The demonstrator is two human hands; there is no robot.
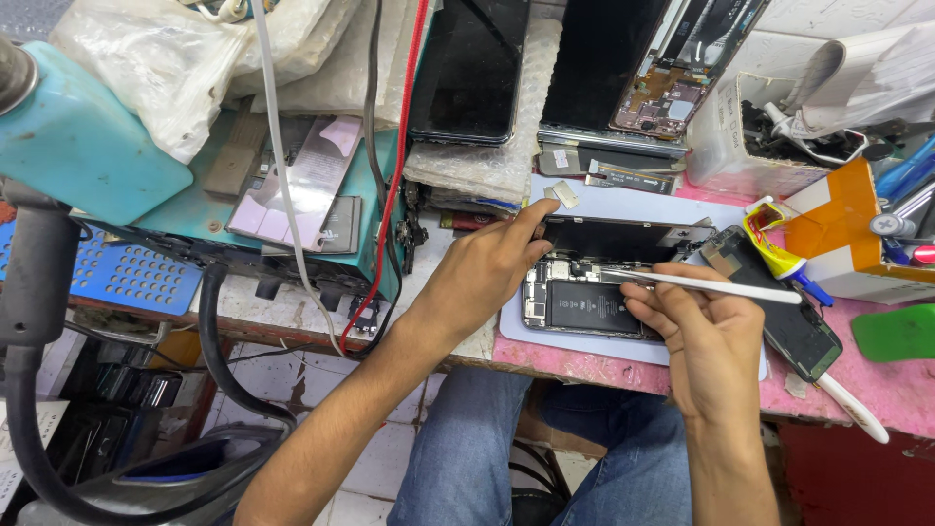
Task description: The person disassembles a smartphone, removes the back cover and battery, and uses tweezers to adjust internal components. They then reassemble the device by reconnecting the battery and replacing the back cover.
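An opened smartphone [584,304] lies on a pale mat [623,203] on the pink bench, its black battery and circuit board exposed. The phone's lifted screen panel [623,239] stands tilted along its far side. My left hand [487,268] rests on the phone's left end, with the fingers touching the top edge of the screen panel. My right hand [706,336] grips a thin white tool [711,284], whose tip points left into the phone's upper interior.
A second dark phone [784,317] lies right of the mat beside a yellow glue tube [774,248] and an orange-white box [838,239]. Spare screens [472,68] lean at the back. A teal machine [292,195] with cables stands left. My blue-jeaned knees [467,458] show below the bench.
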